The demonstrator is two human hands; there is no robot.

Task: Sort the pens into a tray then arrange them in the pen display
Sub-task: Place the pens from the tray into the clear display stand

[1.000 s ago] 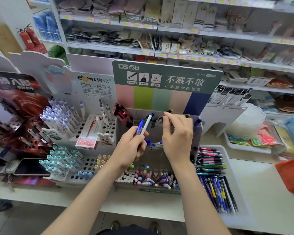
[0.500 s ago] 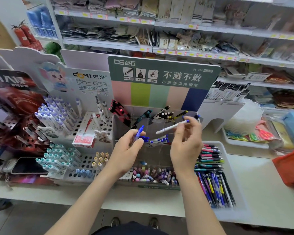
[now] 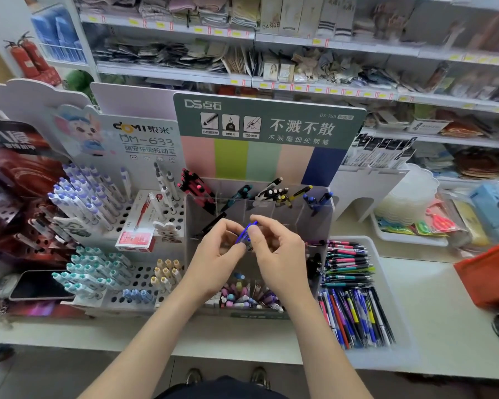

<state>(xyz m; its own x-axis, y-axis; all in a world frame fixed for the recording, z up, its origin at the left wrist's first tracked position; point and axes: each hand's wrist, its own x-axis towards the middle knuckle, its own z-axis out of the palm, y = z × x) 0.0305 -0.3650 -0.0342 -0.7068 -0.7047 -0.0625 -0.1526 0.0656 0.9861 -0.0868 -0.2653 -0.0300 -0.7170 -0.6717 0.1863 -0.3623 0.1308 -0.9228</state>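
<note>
Faces, at the left, a white perforated stand (image 3: 140,279) stocked with purple-capped pens (image 3: 78,194) above teal-capped pens (image 3: 90,273). Holds left hand (image 3: 218,259) and right hand (image 3: 281,254) close together at the centre, in front of the clear compartmented pen display (image 3: 317,223), fingertips of both pinching one blue pen (image 3: 247,231) tilted up to the right. Has many coloured pens (image 3: 357,315) lying in two batches in the white tray (image 3: 352,238) just right of the display.

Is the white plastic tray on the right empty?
No, the white plastic tray holds many multicoloured pens lying in two groups.
</note>
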